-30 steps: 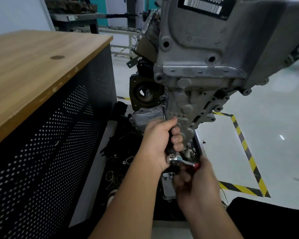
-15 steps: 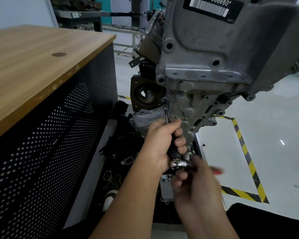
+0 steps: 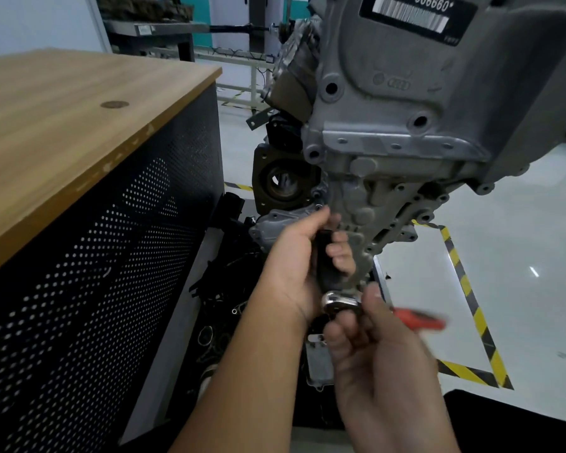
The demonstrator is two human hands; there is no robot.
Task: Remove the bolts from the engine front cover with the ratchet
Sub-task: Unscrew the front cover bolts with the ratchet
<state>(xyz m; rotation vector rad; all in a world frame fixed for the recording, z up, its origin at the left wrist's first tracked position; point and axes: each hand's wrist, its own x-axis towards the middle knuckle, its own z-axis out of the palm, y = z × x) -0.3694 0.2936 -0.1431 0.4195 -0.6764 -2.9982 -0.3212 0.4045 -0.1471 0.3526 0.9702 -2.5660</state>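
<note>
The grey cast engine front cover hangs in the upper right of the view, with several bolt bosses along its edges. My left hand grips the black extension bar that runs up toward a bolt at the cover's left edge; the bar's tip is hidden behind my fingers. At the bar's lower end sits the chrome ratchet head. My right hand holds the ratchet by its handle, whose red end sticks out to the right, blurred.
A wooden-topped cabinet with a perforated black side stands close on the left. Dark loose parts and gaskets lie on the floor between it and the engine. Yellow-black floor tape marks the floor at right.
The red handle end has swung out to the right, past my right hand. My left hand has slid up the extension bar, covering its upper shaft. The view has shifted closer.
</note>
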